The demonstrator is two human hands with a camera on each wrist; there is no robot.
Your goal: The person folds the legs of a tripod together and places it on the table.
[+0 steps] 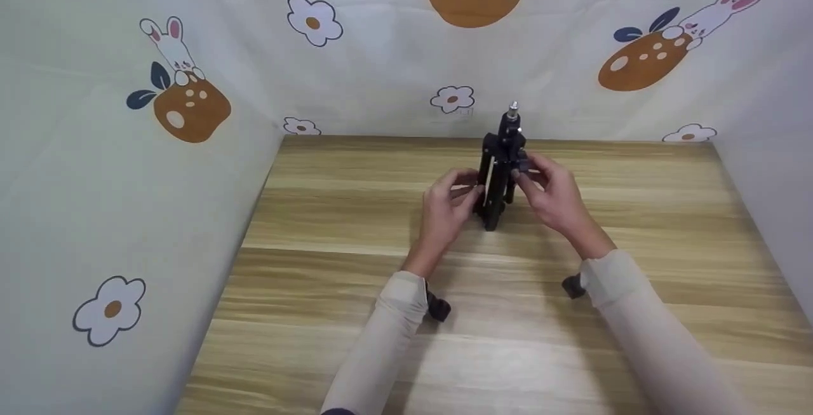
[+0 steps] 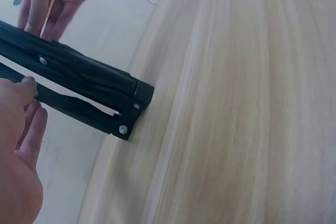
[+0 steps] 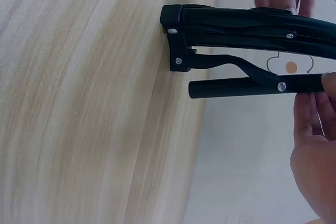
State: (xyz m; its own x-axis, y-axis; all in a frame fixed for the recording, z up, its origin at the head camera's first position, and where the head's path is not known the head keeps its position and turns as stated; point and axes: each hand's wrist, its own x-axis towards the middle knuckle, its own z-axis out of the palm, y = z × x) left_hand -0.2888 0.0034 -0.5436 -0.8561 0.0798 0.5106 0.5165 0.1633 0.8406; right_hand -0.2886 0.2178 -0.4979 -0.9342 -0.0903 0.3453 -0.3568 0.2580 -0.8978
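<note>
A black folding tripod stand (image 1: 497,196) with a silver stud on top stands upright near the back of the wooden table, its legs mostly folded in. From the left, my left hand (image 1: 444,205) pinches one leg between thumb and fingers; that grip (image 2: 21,140) shows at the edge of the left wrist view. On the other side, my right hand (image 1: 559,196) pinches another leg. In the right wrist view, this leg (image 3: 226,87) is angled slightly away from the rest, with the thumb and fingers of the right hand (image 3: 317,150) around it.
The wood-grain table (image 1: 330,211) meets a pale cloth backdrop (image 1: 381,65) printed with flowers, oranges and rabbits, just behind the stand. The cloth also rises along the left and right sides. Black wrist-worn devices (image 1: 438,307) stick out beneath both sleeves.
</note>
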